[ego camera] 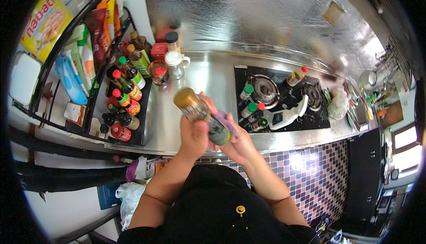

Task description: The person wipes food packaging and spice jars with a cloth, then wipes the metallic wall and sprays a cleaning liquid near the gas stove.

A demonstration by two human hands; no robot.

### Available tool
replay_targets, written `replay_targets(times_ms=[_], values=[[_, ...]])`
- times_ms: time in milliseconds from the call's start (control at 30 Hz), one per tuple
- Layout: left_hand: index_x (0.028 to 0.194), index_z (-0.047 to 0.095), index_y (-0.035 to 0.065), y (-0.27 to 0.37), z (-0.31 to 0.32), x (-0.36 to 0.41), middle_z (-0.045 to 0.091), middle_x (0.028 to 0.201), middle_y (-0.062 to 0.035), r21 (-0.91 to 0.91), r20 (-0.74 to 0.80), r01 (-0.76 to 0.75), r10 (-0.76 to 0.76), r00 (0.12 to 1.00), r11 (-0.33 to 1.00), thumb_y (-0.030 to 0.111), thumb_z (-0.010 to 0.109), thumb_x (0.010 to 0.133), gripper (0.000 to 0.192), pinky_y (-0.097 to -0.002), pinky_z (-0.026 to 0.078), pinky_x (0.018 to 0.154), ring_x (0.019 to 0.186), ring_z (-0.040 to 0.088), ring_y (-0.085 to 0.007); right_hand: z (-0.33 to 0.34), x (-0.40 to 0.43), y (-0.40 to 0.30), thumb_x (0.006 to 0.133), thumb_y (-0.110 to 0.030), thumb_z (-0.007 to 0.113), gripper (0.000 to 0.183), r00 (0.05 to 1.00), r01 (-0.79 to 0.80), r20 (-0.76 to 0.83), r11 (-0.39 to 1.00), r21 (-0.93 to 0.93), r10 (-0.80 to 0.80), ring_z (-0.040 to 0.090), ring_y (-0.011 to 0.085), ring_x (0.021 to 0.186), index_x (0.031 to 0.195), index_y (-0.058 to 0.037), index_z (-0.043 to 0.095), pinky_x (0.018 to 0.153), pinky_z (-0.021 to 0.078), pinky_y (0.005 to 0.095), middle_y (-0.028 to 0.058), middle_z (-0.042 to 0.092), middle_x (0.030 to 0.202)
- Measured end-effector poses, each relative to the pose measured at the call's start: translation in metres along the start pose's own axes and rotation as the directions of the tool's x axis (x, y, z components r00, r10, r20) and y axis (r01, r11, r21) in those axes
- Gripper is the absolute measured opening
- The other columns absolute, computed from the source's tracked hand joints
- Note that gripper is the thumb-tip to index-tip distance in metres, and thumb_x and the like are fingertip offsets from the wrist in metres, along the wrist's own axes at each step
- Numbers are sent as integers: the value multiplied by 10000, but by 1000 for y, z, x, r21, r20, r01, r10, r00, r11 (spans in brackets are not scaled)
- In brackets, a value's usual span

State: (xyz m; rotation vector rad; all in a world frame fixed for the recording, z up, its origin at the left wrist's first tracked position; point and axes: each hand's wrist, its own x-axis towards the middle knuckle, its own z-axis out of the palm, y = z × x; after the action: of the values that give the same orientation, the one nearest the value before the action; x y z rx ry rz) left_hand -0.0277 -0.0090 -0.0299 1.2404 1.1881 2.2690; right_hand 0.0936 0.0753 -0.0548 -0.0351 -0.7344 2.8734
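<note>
My left hand [196, 134] grips a glass jar with a gold cap [203, 114], tilted above the steel counter in front of me. A purple cloth [228, 124] lies against the jar's lower right side, held in my right hand [239, 140]. To the right, several small seasoning bottles, some with green caps [248, 90], stand on the black gas stove [286, 99]. A white spray bottle [286, 117] lies there too, near a bottle with a red cap [296, 76].
At the left, a black wire rack [40, 80] holds food packets; sauce bottles [126, 80] crowd a black tray [145, 117]. A glass jug with a white lid [176, 64] stands behind my hands. Dishes and a plastic bag [338, 104] sit right of the stove.
</note>
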Motion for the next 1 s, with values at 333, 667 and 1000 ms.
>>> replay_targets(times_ms=[333,667,1000], values=[[992,599,75,-23,-26,-23,644,962,-97,520,329,-215,39,944,827,325,845,666,479,-399,527,755,880,645,-301,-26,23,8,1020,-273,499,345,771,-399,-605,891,-216,199,659,180,929,1257,-25,539,714,577,317,96,635,1093],[1050,581,70,-41,-61,-17,639,1044,-118,625,277,11,-234,932,781,351,869,639,575,-403,522,792,953,631,-341,-66,54,35,935,-116,618,214,768,-351,-590,934,-66,248,654,125,789,1129,-34,580,579,557,248,73,629,967],[1070,567,9,-52,-88,-14,582,1054,-171,715,-58,122,-116,992,689,182,810,737,447,-395,483,849,968,591,-361,-42,68,-1,821,8,672,350,780,-341,-615,903,-263,115,644,124,650,1161,-41,609,498,498,246,77,644,912]])
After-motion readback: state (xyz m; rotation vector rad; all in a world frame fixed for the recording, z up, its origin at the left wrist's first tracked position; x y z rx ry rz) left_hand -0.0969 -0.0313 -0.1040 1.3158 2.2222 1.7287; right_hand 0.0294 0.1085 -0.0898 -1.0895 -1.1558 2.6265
